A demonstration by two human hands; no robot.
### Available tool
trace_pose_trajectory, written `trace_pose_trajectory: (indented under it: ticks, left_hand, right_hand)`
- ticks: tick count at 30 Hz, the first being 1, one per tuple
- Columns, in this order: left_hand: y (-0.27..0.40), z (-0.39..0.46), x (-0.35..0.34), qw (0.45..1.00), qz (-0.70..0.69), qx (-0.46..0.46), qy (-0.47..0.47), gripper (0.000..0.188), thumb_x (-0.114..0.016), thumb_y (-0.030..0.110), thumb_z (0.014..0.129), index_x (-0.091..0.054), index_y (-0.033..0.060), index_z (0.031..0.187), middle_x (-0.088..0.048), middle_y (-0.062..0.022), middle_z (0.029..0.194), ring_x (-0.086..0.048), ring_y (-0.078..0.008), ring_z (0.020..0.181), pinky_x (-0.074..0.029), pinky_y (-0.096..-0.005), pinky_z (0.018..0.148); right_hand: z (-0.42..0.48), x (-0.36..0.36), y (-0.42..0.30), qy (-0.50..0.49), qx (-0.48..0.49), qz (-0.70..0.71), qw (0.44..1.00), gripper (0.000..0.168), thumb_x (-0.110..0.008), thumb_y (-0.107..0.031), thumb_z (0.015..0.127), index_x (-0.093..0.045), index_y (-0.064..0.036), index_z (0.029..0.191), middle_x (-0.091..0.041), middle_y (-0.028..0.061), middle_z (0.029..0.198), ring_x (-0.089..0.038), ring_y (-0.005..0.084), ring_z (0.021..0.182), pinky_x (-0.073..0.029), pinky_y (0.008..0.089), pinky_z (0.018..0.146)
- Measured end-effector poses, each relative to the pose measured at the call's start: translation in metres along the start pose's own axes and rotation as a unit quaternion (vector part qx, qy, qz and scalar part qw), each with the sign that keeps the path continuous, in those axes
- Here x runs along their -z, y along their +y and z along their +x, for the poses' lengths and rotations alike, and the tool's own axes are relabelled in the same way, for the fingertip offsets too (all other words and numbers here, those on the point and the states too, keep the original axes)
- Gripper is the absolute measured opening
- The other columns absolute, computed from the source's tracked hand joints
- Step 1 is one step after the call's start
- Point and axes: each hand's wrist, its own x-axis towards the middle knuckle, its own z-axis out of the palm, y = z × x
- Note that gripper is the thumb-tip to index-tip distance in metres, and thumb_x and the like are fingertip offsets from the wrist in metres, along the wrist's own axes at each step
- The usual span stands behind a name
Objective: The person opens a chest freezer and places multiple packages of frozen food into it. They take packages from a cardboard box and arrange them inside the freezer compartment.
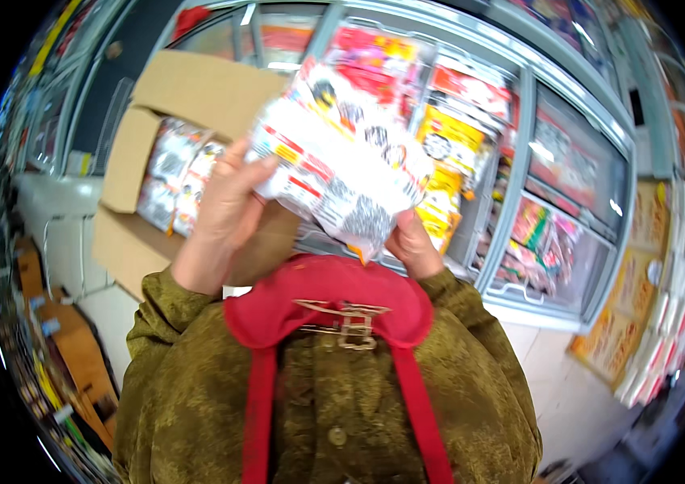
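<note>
Between my two hands is a plump white plastic food package [342, 163] with red, yellow and black print, blurred and bright with glare. My left hand [227, 196] grips its left side, thumb on top. At its lower right corner, my right hand [413, 242] holds the edge, its fingers partly hidden. Behind my left arm stands an open cardboard box [203, 75] with similar white packages [170, 172] inside. Beyond the held package, a chest freezer [514, 230] contains red packages [372, 54] and yellow packages [448, 136].
Sliding glass lids [581, 157] cover the freezer's right part, with more bagged food [539, 242] below. Stacked printed cartons [614, 327] stand on the floor to the right. At the left are a wire rack [67, 254] and brown cardboard [76, 345].
</note>
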Motion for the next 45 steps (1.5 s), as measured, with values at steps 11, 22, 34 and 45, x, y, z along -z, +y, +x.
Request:
trace_pose_trajectory:
  ticks: [11,22,34,45]
  left_hand:
    - [-0.114,0.009,0.027,0.879,0.408,0.188,-0.162,0.057,-0.059,0.009,0.084,-0.036,0.0035,0.136,-0.056,-0.0063,0.107,-0.050,-0.0069,0.078,-0.044,-0.0215,0.071]
    - [-0.118,0.022,0.039,0.830,0.460,0.246,-0.197,0.044,-0.058,0.009,0.085,-0.046,-0.0005,0.127,-0.057,-0.0064,0.105,-0.053,-0.0090,0.083,-0.047,-0.0244,0.071]
    - [-0.127,0.039,0.053,0.804,0.511,0.213,-0.219,0.042,-0.062,0.014,0.083,-0.050,0.0005,0.121,-0.058,-0.0152,0.109,-0.061,-0.0215,0.089,-0.050,-0.0314,0.077]
    - [-0.130,0.046,0.060,0.811,0.483,0.272,-0.188,0.042,-0.062,0.015,0.084,-0.049,0.0010,0.122,-0.059,-0.0146,0.108,-0.061,-0.0211,0.090,-0.050,-0.0316,0.077]
  right_hand:
    - [-0.059,0.125,-0.064,0.443,0.142,-0.221,0.857,0.035,-0.060,0.003,0.075,-0.053,0.001,0.110,-0.062,0.0084,0.100,-0.060,0.0183,0.087,-0.047,0.0302,0.079]
    - [0.016,0.187,-0.059,0.377,-0.021,-0.616,0.692,0.099,-0.072,-0.042,0.071,-0.015,-0.003,0.143,-0.041,0.0302,0.129,-0.043,0.0385,0.120,-0.036,0.0362,0.099]
    - [0.081,0.222,-0.015,0.135,-0.137,-0.857,0.478,0.064,-0.052,-0.040,0.087,-0.025,-0.026,0.143,-0.013,0.0158,0.150,-0.002,0.0391,0.138,-0.007,0.0632,0.104]
    - [0.111,0.248,0.011,0.315,-0.209,-0.785,0.490,0.055,-0.031,-0.043,0.093,-0.016,-0.030,0.144,-0.002,0.0173,0.151,0.009,0.0442,0.136,0.001,0.0751,0.093]
